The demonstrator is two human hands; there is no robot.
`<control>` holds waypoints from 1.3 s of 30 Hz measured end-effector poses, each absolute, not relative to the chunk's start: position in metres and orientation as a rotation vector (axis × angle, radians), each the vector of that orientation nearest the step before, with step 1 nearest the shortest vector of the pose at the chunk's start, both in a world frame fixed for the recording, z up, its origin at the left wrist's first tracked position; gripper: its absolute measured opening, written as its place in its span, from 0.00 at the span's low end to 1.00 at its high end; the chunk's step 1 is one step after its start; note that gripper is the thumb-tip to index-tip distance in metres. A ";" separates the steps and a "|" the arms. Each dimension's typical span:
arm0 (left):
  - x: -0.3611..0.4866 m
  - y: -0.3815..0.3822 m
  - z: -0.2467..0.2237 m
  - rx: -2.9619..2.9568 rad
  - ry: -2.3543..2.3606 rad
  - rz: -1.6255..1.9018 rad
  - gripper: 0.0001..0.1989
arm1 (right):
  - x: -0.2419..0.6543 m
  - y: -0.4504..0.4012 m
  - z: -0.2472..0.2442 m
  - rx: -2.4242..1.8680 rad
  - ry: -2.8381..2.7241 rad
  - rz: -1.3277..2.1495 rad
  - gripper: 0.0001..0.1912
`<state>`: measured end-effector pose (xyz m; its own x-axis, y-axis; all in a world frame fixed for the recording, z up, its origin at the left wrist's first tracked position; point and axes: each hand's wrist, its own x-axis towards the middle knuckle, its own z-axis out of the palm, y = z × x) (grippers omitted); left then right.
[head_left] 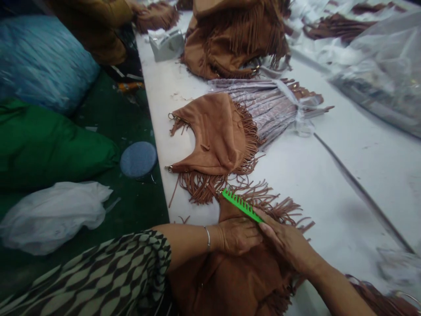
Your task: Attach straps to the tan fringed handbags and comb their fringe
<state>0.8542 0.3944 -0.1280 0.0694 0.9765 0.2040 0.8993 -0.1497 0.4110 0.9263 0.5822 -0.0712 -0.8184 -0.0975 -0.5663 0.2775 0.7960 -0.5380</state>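
A brown fringed handbag (237,281) lies in front of me at the table's near end. My left hand (238,236) rests flat on its upper part, fingers stretched toward the right. In my right hand (285,241) is a bright green wide-toothed comb (241,205), gripped at its right end, teeth facing up and away. Loose strands of fringe (284,208) spread over the table just beyond the comb. My two hands meet or overlap at the fingertips. Farther off lies a second fringed handbag (213,136), its metal rings toward the left edge.
A tied bundle of wrapped straps (276,107) lies beyond the second bag. More brown bags (237,39) are piled behind, near a small grey box (167,45). At top left a co-worker's sleeve (108,22) shows. A round blue stool (138,159) stands left of the white table (345,210).
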 end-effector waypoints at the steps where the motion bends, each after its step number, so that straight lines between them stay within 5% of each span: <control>1: 0.854 0.395 -0.128 2.190 1.902 0.646 0.16 | 0.922 0.579 -0.076 0.136 2.406 -0.767 0.29; 9: 0.854 0.393 -0.133 2.178 1.896 0.662 0.17 | 0.932 0.666 -0.074 1.087 2.526 -0.351 0.36; 14: 0.857 0.389 -0.137 2.163 1.901 0.723 0.16 | 0.976 0.610 -0.080 0.728 2.513 -0.682 0.30; 23: 0.868 0.389 -0.147 2.144 1.986 0.960 0.19 | 0.993 0.671 -0.094 1.471 2.502 -0.413 0.32; 33: 0.871 0.393 -0.137 2.156 2.048 0.942 0.17 | 1.074 0.554 -0.085 1.250 2.412 -0.678 0.24; 39: 0.872 0.392 -0.139 2.187 2.077 0.874 0.16 | 1.056 0.617 -0.111 1.590 2.344 -0.621 0.27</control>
<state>0.8720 0.3916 -0.1386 -0.0299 0.9218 0.3865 0.9208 -0.1251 0.3694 1.0564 0.6169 -0.1113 -0.3783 0.8222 -0.4254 0.9249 0.3171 -0.2096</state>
